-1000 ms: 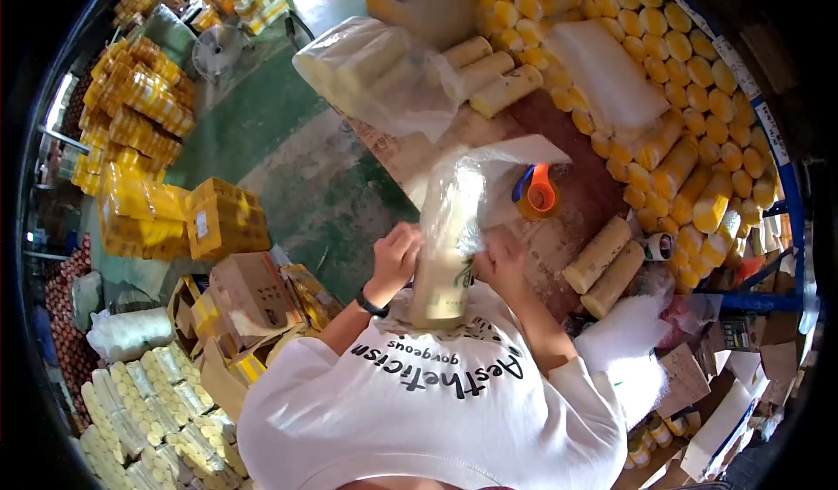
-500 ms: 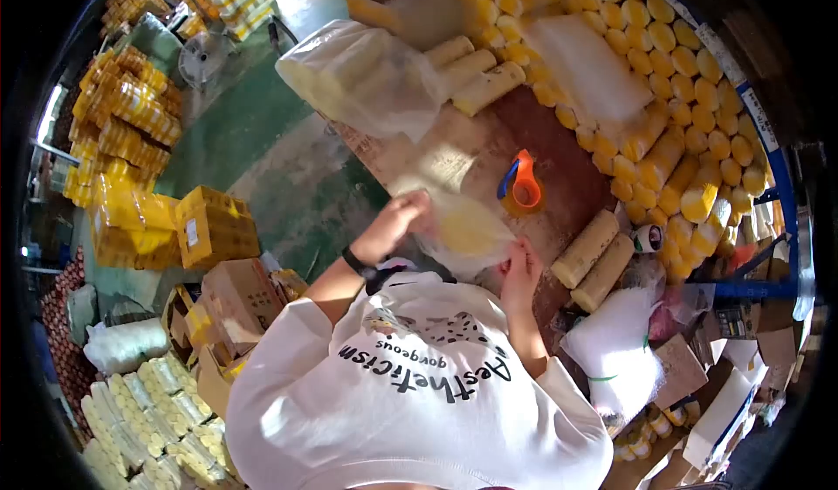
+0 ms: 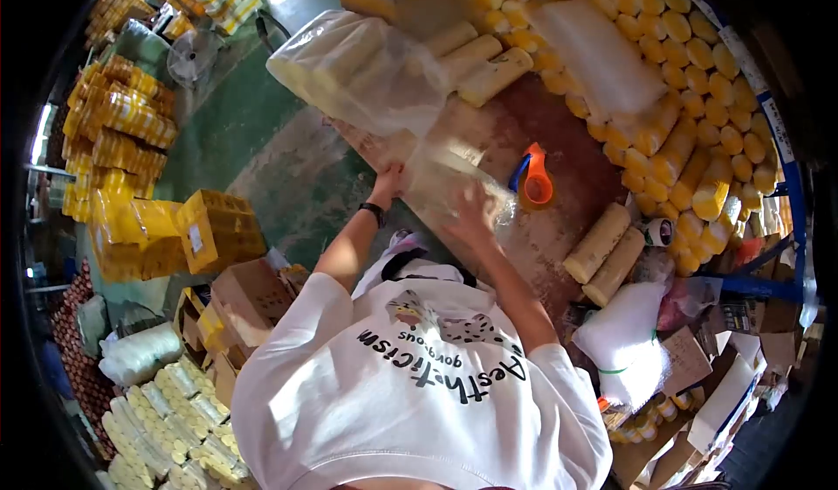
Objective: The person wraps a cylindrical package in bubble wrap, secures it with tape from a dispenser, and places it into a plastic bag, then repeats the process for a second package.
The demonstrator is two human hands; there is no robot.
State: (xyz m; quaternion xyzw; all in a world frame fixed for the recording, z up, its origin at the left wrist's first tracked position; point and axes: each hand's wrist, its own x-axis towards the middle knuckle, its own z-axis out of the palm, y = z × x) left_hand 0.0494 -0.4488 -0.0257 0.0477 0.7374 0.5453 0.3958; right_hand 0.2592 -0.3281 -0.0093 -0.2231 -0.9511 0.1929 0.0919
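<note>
A: Where are the 2 hands?

B: Apart, both over the tabletop (image 3: 524, 128). The left hand (image 3: 390, 181) is by the tabletop's left edge, fingers bent inward. The right hand (image 3: 476, 214) is across from it, smeared by motion blur.

A: Is either clamped on anything?

B: I cannot tell. The left looks curled as if to pinch, but its fingertips are hard to make out, and blur hides what the right touches.

A: And the clear plastic (image 3: 441, 176)?

B: Between the 2 hands, above the tabletop. It is see-through and full of glare, so I cannot say whether anything is inside it.

A: How would you handle it well?

B: I'd let the left anchor its side and have the right smooth outward with a flat palm. Thin plastic like this probably creases or clings if tugged from 1 corner, so light, even tension should serve best.

A: Anything to watch nearby?

B: The orange tool (image 3: 538, 186), with a blue piece (image 3: 517, 174) beside it, sits just past the right hand; a wide sweep could knock it. The 2 pale rolls (image 3: 598, 244) lie farther to the right and might roll if bumped. On the far side, the big translucent bag (image 3: 349, 64) lies near the plastic, and loose edges could get mixed up.
</note>
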